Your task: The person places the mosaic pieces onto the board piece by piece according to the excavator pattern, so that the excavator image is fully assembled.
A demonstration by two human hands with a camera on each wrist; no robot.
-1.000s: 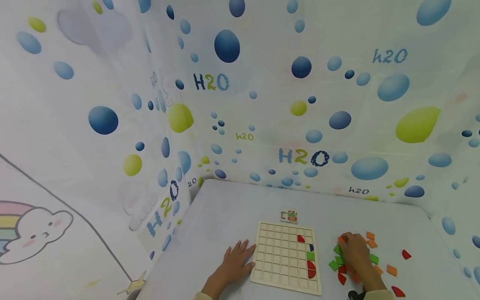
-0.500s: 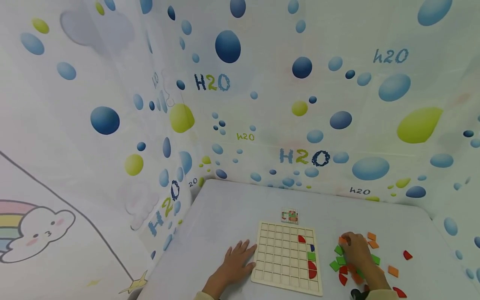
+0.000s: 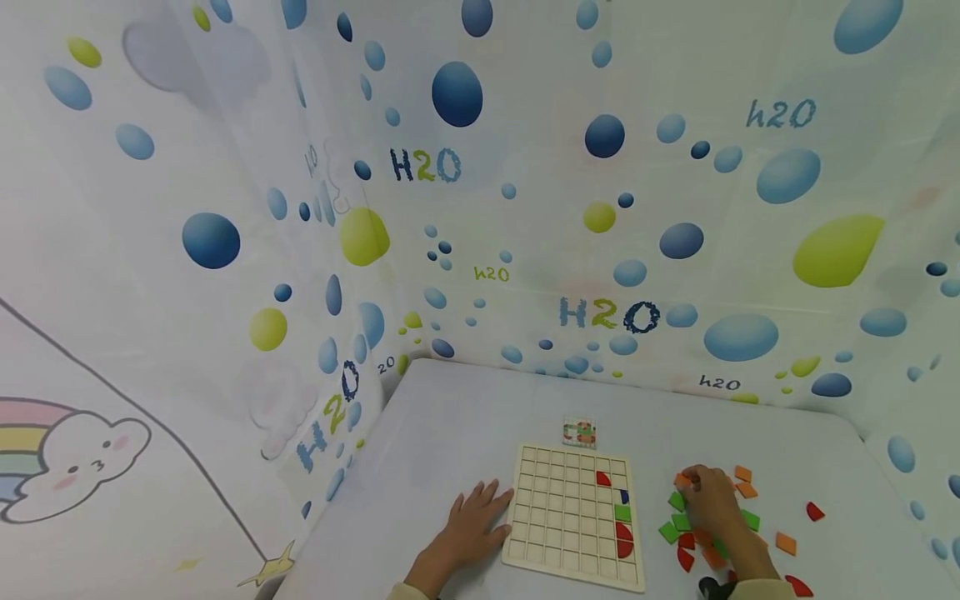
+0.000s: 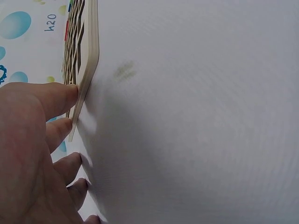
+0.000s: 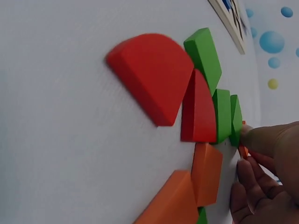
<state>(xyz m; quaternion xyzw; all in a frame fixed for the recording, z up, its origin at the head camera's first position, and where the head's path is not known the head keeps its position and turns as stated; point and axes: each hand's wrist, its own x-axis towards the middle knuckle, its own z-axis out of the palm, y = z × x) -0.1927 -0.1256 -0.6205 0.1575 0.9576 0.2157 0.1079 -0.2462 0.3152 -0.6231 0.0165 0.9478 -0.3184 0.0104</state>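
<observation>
My left hand (image 3: pixel 472 527) lies with spread fingers on the table, its thumb and index fingertip touching the left edge of a wooden grid board (image 3: pixel 551 521). In the left wrist view those fingertips meet the board's side (image 4: pixel 92 42). On the board's right part sit a red quarter-circle (image 3: pixel 603 479), a small blue piece (image 3: pixel 624 497), a green square (image 3: pixel 622 513) and two more red pieces (image 3: pixel 624 540). To the right, my right hand (image 3: pixel 712 502) pinches an orange tile (image 3: pixel 682 481) at the loose pile. Its fingers hide part of that tile in the right wrist view.
Green tiles (image 3: pixel 669 532), red quarter-circles (image 5: pixel 152 74) and orange tiles (image 3: pixel 786 543) lie loose around the right hand. A small pattern card (image 3: pixel 580 432) lies behind the board. A dark object (image 3: pixel 714 588) shows by the right sleeve. Patterned sheets stand behind the table (image 3: pixel 465 417).
The head view has shifted slightly. My right hand stays at the pile with its fingertips on the orange tile, barely moving; the left hand remains at the board's edge.
</observation>
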